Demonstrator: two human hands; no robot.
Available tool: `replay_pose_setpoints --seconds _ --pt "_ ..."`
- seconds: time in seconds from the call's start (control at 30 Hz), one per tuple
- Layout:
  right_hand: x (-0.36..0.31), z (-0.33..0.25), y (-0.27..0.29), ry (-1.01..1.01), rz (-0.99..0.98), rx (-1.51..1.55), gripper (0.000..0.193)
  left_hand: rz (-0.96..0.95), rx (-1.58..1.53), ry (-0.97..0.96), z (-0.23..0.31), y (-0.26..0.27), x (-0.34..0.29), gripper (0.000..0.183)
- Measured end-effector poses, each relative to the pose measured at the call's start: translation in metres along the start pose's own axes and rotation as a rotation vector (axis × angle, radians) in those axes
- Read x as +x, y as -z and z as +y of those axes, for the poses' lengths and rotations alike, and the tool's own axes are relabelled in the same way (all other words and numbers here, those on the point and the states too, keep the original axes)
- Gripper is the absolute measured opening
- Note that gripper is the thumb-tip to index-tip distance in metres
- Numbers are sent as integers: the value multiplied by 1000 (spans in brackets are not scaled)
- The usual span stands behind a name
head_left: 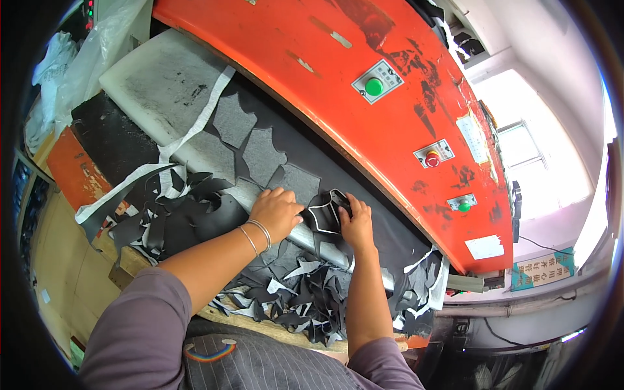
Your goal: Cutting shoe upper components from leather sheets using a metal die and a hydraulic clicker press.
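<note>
My right hand (357, 224) is closed on the right side of a metal cutting die (325, 218), a small angular frame with a pale edge line. The die rests on or just above a black sheet (383, 224) spread over a pale cutting board (153, 78). To the left of the die, my left hand (276, 213) has its fingers curled down at the sheet's near edge; what they grip, if anything, is hidden. Several grey, pointed shapes (265, 156) run in a row along the sheet; I cannot tell whether they are loose pieces or cut-outs.
A red press beam (292, 71) with a green button (374, 86) and a red knob (432, 158) hangs beyond the sheet. Black and grey scraps (312, 296) heap along the near edge. A pale strip (205, 117) trails across the board. Plastic bags (84, 78) are at far left.
</note>
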State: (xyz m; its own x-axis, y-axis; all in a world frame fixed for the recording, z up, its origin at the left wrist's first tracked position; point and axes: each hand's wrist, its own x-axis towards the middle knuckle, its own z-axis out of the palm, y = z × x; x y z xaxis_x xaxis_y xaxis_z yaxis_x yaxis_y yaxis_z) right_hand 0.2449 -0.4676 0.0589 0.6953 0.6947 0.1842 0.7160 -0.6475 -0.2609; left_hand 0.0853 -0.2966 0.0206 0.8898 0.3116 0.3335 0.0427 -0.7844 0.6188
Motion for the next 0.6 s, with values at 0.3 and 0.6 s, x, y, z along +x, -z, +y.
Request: replay_pose_setpoints --seconds 0.3,0.6 --pt "-51 43 11 -28 -143 217 103 55 -18 -11 -10 -13 9 20" --pt "33 -6 38 274 -161 -25 54 129 -23 -25 -14 -5 5 21"
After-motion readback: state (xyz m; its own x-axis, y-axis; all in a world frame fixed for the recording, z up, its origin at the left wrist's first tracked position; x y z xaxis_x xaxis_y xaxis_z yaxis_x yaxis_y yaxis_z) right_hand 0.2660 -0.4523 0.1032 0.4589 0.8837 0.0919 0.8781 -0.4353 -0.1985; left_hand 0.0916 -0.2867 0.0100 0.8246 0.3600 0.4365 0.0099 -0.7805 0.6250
